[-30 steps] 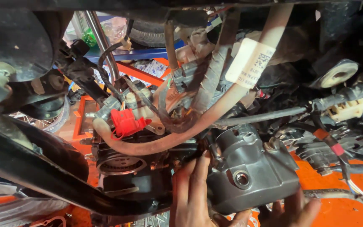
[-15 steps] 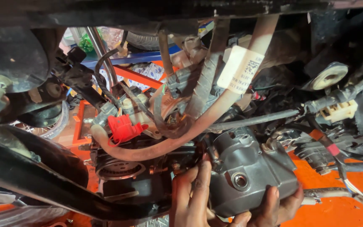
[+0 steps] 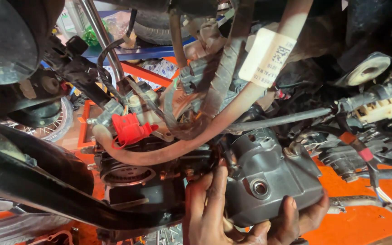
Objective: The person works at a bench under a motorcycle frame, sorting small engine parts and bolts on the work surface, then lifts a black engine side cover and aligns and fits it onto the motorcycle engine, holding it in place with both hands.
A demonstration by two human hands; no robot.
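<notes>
A grey metal engine cover (image 3: pixel 268 181) is held against the engine, below a tan hose (image 3: pixel 182 145) and red cap (image 3: pixel 130 129). The left hand (image 3: pixel 207 208) lies flat on its edge, fingers together; the right hand's (image 3: pixel 296 220) fingers are clamped under it.

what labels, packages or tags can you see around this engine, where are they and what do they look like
White label: wrapped round the tan hose at top centre, rectangular, with dark print.
Printed packet: behind the hoses, upper middle, white with blue markings, partly hidden.
Red cap: left of centre on a connector, unmarked.
</notes>
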